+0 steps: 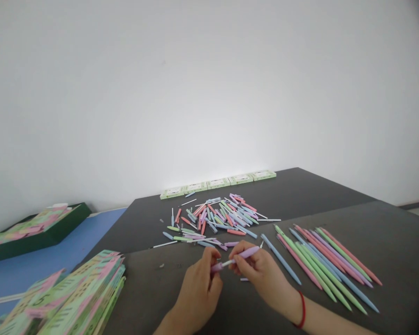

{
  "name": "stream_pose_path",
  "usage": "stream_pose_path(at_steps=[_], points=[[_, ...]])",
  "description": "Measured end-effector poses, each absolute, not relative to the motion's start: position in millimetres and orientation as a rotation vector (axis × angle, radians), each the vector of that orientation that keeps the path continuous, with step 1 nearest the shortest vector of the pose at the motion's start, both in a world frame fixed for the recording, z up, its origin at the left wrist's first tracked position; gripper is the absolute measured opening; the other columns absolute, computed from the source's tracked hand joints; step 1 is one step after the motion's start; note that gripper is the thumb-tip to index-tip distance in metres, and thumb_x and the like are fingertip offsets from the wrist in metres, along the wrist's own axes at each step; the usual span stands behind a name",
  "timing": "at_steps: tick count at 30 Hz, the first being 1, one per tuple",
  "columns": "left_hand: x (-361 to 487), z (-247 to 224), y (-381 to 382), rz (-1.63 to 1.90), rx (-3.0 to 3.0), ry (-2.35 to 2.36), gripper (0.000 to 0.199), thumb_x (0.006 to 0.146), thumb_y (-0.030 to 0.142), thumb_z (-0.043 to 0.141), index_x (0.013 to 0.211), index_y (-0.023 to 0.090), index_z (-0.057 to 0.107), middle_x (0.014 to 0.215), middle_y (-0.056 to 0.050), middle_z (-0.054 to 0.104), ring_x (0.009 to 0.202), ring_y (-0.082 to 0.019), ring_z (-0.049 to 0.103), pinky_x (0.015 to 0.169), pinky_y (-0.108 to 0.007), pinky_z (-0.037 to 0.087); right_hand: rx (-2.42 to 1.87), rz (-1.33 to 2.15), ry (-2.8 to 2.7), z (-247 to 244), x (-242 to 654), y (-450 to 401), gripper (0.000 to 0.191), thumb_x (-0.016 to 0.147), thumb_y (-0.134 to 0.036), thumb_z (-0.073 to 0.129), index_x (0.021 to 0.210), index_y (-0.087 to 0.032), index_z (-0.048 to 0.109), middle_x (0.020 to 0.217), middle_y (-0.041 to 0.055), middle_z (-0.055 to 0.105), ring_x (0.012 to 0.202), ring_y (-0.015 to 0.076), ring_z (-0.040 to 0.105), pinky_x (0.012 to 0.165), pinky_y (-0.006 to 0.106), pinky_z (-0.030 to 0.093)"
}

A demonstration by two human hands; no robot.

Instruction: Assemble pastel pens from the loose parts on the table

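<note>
Toward the worktop's [146, 291] near edge, left hand [199, 288] pinches short lilac sleeve [216, 268], right hand [263, 274] tapered lilac barrel [249, 252], seemingly mid-fitting, needing straight alignment.

Lilac pen [249, 252] with white refill [228, 263]

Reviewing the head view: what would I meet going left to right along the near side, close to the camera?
Pile of packets → left hand → right hand → spread-out pens.
</note>
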State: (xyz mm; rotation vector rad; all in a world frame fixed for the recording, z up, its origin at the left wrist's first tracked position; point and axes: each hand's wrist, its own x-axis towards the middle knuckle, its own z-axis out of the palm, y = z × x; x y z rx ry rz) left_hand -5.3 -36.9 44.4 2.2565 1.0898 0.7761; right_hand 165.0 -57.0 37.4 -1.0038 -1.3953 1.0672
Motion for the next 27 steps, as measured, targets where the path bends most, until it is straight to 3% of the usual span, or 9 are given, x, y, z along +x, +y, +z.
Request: stream_pose_path(at_steps=[6, 9, 20, 27], points=[[-1, 50, -43, 0.612, 2.421, 1.123, 0.009, 0.091, 0.018, 0.035, 0.09, 0.021, 0.043, 0.083, -0.003, 0.061, 0.074, -0.02, 0.058, 0.064, -0.026, 0.038, -0.934, 1.231, -1.305, 14, 162, -51, 0.028, 0.085, -0.04, 0.055, 0.087, -0.015, 0.066, 0.058, -0.0023, 0.054, 0.051, 0.0103, 0.046, 0.05, 0.023, 0.036], [0, 50, -43, 0.573, 2.422, 1.159, 0.011, 0.094, 0.024, 0.033, 0.09, 0.021, 0.043, 0.084, -0.004, 0.061, 0.076, -0.02, 0.058, 0.065, -0.027, 0.04, -0.927, 1.25, -1.24, 7, 161, -50, 0.03, 0.084, -0.041, 0.056, 0.088, -0.015, 0.068, 0.053, -0.005, 0.046, 0.047, 0.0086, 0.038, 0.046, 0.022, 0.029], [2, 41, -40, 0.512, 2.25, 1.085, 0.017, 0.096, 0.027, 0.034, 0.092, 0.02, 0.049, 0.085, -0.002, 0.064, 0.075, -0.017, 0.059, 0.067, -0.024, 0.04, -0.828, 1.404, -1.085, 5, 156, -54, 0.026, 0.08, -0.04, 0.062, 0.083, -0.015, 0.067, 0.049, -0.0069, 0.04, 0.044, 0.0077, 0.034, 0.043, 0.021, 0.026], [0, 37, -28, 0.547, 2.11, 0.979, 0.025, 0.094, 0.035, 0.038, 0.081, 0.018, 0.049, 0.073, 0.003, 0.052, 0.066, -0.012, 0.049, 0.06, -0.02, 0.037, -0.861, 1.486, -1.109, 6, 152, -53, 0.03, 0.078, -0.044, 0.061, 0.086, -0.015, 0.063, 0.05, -0.0094, 0.032, 0.043, 0.0067, 0.027, 0.04, 0.02, 0.029]])
